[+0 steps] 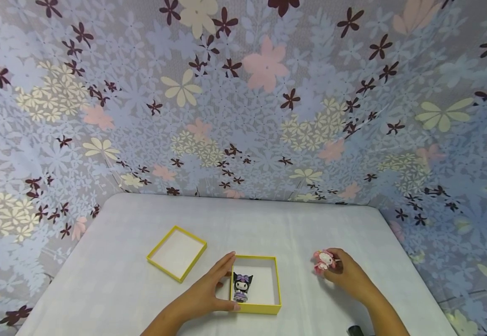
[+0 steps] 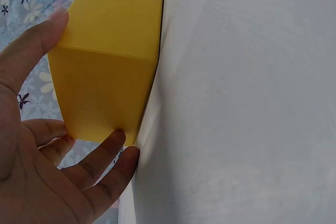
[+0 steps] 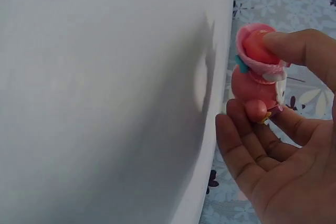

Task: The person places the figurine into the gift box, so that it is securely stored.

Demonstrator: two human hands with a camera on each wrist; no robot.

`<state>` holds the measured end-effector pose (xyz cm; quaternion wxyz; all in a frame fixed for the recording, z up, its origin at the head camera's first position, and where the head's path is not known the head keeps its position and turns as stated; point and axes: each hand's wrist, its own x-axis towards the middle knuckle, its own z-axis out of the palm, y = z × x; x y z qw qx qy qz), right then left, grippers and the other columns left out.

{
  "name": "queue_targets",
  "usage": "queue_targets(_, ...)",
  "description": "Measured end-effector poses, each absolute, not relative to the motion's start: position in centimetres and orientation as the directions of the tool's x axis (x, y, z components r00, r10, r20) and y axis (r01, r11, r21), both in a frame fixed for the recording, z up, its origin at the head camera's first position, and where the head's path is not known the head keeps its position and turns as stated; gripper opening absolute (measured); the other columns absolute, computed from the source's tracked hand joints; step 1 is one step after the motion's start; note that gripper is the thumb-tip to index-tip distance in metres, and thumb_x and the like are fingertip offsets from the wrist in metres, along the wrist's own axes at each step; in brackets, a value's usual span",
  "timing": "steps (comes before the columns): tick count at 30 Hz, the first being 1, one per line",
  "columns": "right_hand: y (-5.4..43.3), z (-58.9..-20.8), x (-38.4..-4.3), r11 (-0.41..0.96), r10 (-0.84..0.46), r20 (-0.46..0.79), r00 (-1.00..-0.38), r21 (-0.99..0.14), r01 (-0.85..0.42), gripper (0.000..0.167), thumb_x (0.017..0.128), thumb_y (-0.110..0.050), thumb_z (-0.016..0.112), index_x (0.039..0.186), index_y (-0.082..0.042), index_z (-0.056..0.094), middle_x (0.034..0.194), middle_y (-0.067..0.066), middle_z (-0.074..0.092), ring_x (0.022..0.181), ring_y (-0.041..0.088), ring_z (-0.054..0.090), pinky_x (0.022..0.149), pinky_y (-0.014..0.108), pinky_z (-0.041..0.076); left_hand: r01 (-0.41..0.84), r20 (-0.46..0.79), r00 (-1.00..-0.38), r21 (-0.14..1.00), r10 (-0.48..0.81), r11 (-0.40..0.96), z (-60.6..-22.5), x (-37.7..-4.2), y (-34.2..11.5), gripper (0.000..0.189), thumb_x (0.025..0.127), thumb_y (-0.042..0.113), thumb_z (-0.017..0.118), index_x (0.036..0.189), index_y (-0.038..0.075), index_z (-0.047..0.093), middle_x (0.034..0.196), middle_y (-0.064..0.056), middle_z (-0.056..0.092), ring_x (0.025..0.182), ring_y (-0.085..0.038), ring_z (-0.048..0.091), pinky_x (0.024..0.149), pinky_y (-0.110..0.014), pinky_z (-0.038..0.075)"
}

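My left hand (image 1: 203, 291) holds the left side of a yellow box (image 1: 260, 309), its thumb at the near corner and fingers spread toward the far corner. In the left wrist view, the thumb lies on an edge of the yellow box (image 2: 107, 51) and fingertips touch its side. Inside the white interior, against the left wall, is a black and purple figurine (image 1: 241, 287). To the right of the box, my right hand (image 1: 350, 277) pinches a pink and white figurine (image 1: 324, 260). The right wrist view shows the thumb on the pink figurine's (image 3: 257, 85) rounded head covering, fingers beneath.
A shallow yellow-rimmed lid (image 1: 176, 254) with a white inside lies left of the box. A black object (image 1: 355, 330) shows partly at the bottom edge, near the right forearm. White cloth covers the table (image 1: 294, 224); floral fabric (image 1: 243, 116) hangs behind.
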<state>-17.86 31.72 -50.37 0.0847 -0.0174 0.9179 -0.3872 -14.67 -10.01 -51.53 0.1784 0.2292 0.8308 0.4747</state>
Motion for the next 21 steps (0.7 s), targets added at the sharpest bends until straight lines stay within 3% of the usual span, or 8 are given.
queue_targets(7, 30.7, -49.8, -17.4, 0.712, -0.06, -0.099, -0.993, -0.702, 0.027, 0.073, 0.088, -0.036, 0.079, 0.145, -0.006, 0.044, 0.143, 0.02, 0.052, 0.113, 0.028, 0.061, 0.088, 0.038, 0.056, 0.222, -0.074, -0.832, 0.864, 0.55, 0.452, -51.6, -14.7, -10.0, 0.115, 0.077, 0.051, 0.084, 0.162, 0.039, 0.008, 0.173, 0.008, 0.005, 0.143, -0.02, 0.043, 0.114, -0.041, 0.046)
queue_targets(11, 30.0, -49.5, -17.1, 0.699, -0.05, -0.087, -0.995, -0.715, 0.027, 0.073, 0.087, -0.039, 0.08, 0.145, -0.011, 0.045, 0.136, 0.017, 0.058, 0.114, 0.029, 0.062, 0.091, 0.043, 0.056, 0.224, -0.072, -0.832, 0.863, 0.549, 0.453, -51.6, -14.7, -10.0, 0.115, 0.077, 0.051, 0.084, 0.162, 0.039, 0.008, 0.172, 0.009, 0.005, 0.145, -0.021, 0.041, 0.114, -0.041, 0.046)
queue_targets(21, 28.4, -49.0, -16.6, 0.693, -0.079, 0.027, -0.996, -0.717, -0.074, 0.068, 0.087, -0.039, 0.08, 0.143, -0.018, 0.048, 0.125, 0.006, 0.062, 0.108, 0.022, 0.062, 0.092, 0.043, 0.056, 0.229, -0.069, -0.829, 0.864, 0.555, 0.449, -51.8, -14.8, -10.0, 0.115, 0.077, 0.05, 0.084, 0.162, 0.039, 0.007, 0.173, 0.008, 0.004, 0.145, -0.022, 0.04, 0.114, -0.041, 0.046)
